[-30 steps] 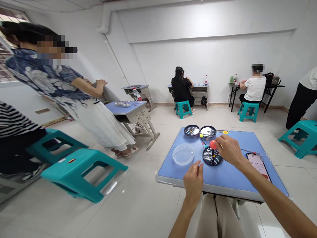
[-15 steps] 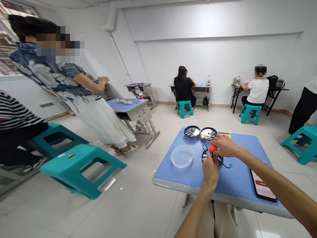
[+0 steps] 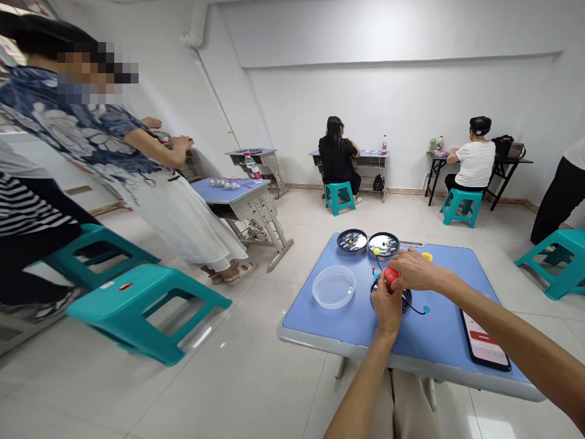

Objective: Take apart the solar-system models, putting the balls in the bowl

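Note:
My left hand (image 3: 386,305) and my right hand (image 3: 417,269) meet at a red ball (image 3: 392,274), fingers closed on it from both sides. Below the ball sits a round black base (image 3: 406,300), partly covered by my left hand. Thin black arms branch out from this piece. A yellow ball (image 3: 376,251) tips one arm, and a teal disc (image 3: 426,310) ends another at the right. Small red and teal beads show just left of the ball. How the ball joins the base is hidden by my fingers.
On my blue table (image 3: 297,314) are a clear shallow plastic dish (image 3: 333,288), two round black trays (image 3: 352,241) with small parts, a yellow piece (image 3: 427,256) and a phone (image 3: 485,341). A teal stool (image 3: 146,305) and a standing person (image 3: 105,134) are at left; others sit farther back.
My hands stay at the red ball; my left fingers have moved up from the base onto it. The view has shifted slightly.

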The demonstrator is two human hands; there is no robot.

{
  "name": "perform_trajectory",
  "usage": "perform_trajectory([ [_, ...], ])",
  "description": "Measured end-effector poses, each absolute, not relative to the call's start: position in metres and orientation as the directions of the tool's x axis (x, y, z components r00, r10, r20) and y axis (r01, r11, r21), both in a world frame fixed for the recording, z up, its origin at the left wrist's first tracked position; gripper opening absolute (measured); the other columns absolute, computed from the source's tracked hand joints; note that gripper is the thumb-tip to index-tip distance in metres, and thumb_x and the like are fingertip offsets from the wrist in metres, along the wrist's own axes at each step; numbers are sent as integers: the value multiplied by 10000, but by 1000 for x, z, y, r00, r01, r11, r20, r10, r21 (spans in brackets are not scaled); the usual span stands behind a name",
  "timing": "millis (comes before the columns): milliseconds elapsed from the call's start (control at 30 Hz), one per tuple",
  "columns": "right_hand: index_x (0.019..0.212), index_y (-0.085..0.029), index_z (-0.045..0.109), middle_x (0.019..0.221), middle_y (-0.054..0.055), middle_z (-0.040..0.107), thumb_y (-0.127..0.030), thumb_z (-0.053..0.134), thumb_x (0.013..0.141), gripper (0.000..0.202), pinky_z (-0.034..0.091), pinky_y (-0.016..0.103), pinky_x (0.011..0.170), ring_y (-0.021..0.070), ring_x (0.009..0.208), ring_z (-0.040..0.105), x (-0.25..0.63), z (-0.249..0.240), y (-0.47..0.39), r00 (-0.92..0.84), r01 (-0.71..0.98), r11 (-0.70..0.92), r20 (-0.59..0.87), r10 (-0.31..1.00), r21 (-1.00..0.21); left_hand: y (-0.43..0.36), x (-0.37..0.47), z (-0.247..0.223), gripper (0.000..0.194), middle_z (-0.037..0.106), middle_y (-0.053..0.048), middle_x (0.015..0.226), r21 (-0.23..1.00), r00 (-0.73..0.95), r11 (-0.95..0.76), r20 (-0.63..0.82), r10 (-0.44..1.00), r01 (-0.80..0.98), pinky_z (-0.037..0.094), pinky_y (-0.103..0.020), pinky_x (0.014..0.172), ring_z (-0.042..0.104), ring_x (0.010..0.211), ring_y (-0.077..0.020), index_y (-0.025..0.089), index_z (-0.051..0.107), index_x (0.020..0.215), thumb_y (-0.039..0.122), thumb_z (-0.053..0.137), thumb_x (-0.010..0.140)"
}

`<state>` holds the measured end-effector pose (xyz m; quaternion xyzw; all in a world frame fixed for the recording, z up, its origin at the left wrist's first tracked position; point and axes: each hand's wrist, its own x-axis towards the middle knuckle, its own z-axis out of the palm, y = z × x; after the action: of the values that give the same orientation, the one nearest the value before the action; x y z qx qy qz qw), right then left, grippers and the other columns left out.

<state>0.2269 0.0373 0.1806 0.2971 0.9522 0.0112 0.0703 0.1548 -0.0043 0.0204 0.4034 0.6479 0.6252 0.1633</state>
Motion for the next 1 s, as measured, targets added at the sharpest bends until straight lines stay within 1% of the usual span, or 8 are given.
perform_trajectory([
  [167, 782, -171, 596, 854, 100, 666, -183, 536, 820, 72, 312, 329, 745, 236, 885, 554, 227, 178, 38, -850, 498, 855, -116, 515, 145, -5, 153, 23, 241, 610, 46, 611, 943, -578, -210, 326, 748, 260, 396, -216, 560, 462, 534, -104, 201, 635, 1005, 289, 614, 782],
  [267, 807, -171, 605, 865, 98, 666, -192, 546, 825, 65, 307, 329, 744, 235, 887, 552, 228, 177, 39, -859, 482, 862, -108, 500, 156, -5, 152, 22, 191, 593, 53, 603, 944, -575, -216, 323, 751, 248, 378, -212, 546, 438, 529, -99, 204, 628, 950, 287, 617, 779],
  [333, 824, -172, 607, 875, 98, 666, -198, 551, 822, 62, 303, 328, 737, 235, 886, 552, 228, 176, 40, -856, 489, 859, -103, 506, 155, -4, 152, 19, 125, 589, 44, 592, 946, -574, -199, 315, 755, 257, 371, -216, 540, 436, 519, -101, 203, 621, 861, 308, 603, 796],
  [367, 833, -173, 607, 879, 98, 666, -199, 552, 821, 63, 302, 328, 734, 236, 886, 552, 228, 176, 40, -854, 493, 856, -100, 510, 155, -3, 151, 17, 125, 584, 37, 576, 945, -574, -185, 313, 757, 272, 368, -220, 537, 440, 511, -104, 202, 613, 801, 324, 590, 810],
  [467, 848, -178, 602, 886, 96, 665, -198, 556, 810, 62, 298, 328, 732, 239, 895, 548, 228, 175, 41, -855, 494, 857, -98, 510, 149, -1, 150, 11, 255, 573, 10, 532, 930, -569, -152, 327, 754, 333, 363, -233, 533, 467, 496, -117, 205, 579, 667, 374, 545, 854],
  [600, 838, -183, 589, 883, 88, 658, -163, 569, 779, 66, 297, 327, 731, 237, 902, 533, 229, 173, 42, -867, 476, 869, -97, 489, 132, 1, 148, 7, 307, 568, -1, 509, 908, -545, -168, 371, 752, 385, 353, -237, 527, 473, 484, -123, 204, 586, 650, 391, 514, 882],
  [800, 857, -180, 570, 903, 78, 638, -77, 557, 749, 150, 297, 322, 728, 226, 904, 514, 235, 166, 48, -912, 402, 909, -44, 409, 109, 1, 147, 8, 326, 572, 2, 514, 898, -518, -175, 382, 766, 404, 344, -232, 530, 446, 482, -111, 194, 617, 677, 409, 505, 895],
  [1000, 882, -188, 559, 885, 67, 622, -59, 540, 776, 168, 322, 319, 732, 222, 893, 495, 240, 164, 51, -928, 370, 927, -30, 373, 61, 0, 147, 9, 328, 593, -5, 532, 884, -521, -176, 405, 752, 433, 354, -239, 531, 456, 485, -118, 198, 656, 716, 448, 528, 885],
])
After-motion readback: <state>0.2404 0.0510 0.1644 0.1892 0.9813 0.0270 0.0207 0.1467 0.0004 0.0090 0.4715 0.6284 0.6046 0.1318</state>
